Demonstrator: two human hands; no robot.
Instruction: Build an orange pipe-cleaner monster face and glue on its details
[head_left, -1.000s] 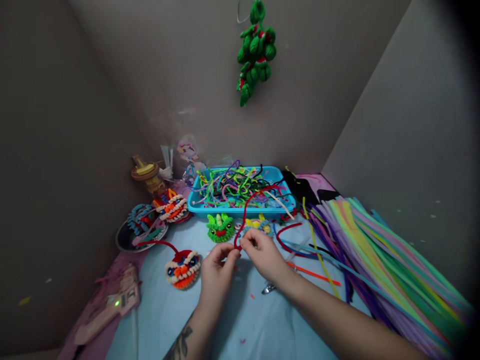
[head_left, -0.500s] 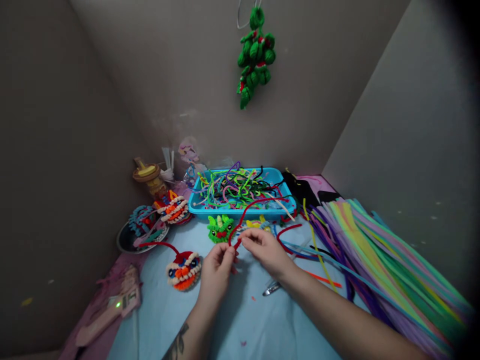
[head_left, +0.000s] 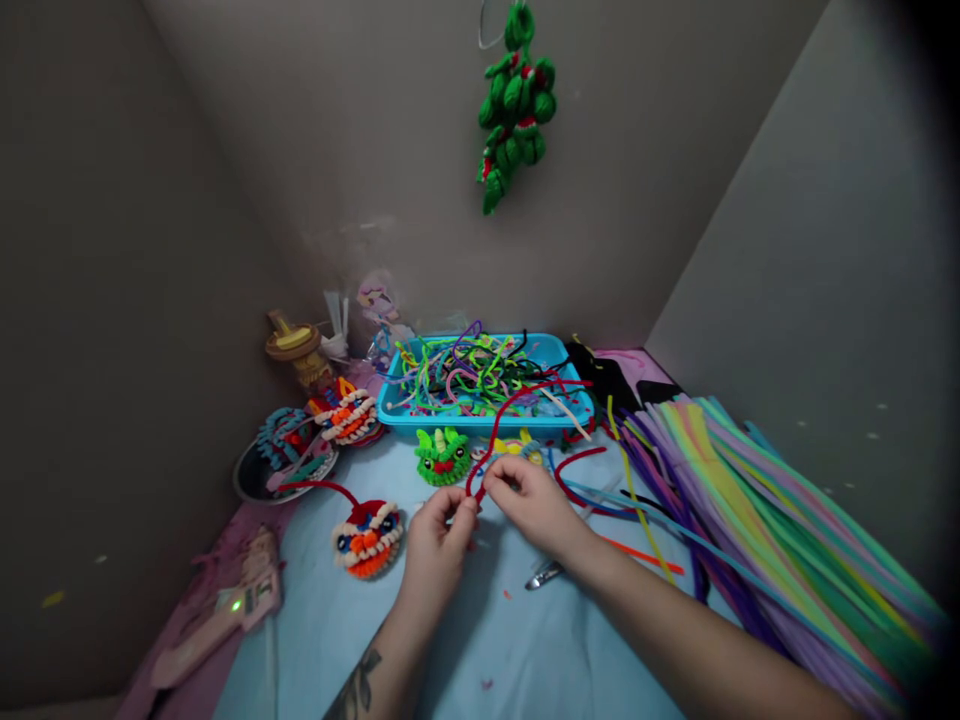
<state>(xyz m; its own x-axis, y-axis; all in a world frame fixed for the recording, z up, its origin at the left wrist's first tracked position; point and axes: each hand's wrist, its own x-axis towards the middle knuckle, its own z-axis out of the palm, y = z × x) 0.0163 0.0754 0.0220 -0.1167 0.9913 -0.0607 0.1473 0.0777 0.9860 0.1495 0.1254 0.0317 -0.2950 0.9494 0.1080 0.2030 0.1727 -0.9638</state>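
Between my two hands is a red pipe cleaner (head_left: 496,432), bent into a loop at its lower end, its long free end rising and curving right over the blue tray. My left hand (head_left: 439,535) pinches the bend from the left. Close beside it, my right hand (head_left: 529,500) has thumb and finger closed on the same pipe cleaner. Just beyond the hands sits a green pipe-cleaner head (head_left: 442,457). To the left lies a red, white and orange lion head (head_left: 367,540) with a red stem trailing from its top.
A blue tray (head_left: 386,420) of tangled pipe-cleaner pieces stands at the back. Bundled pastel pipe cleaners (head_left: 750,500) cover the right side. Scissors (head_left: 544,575) lie partly under my right forearm. At left are a pink glue gun (head_left: 251,590) and a metal bowl (head_left: 244,480).
The pipe cleaner's free end has swung up and slightly right. Both hands stay close together, with the fingers slightly shifted on the bend.
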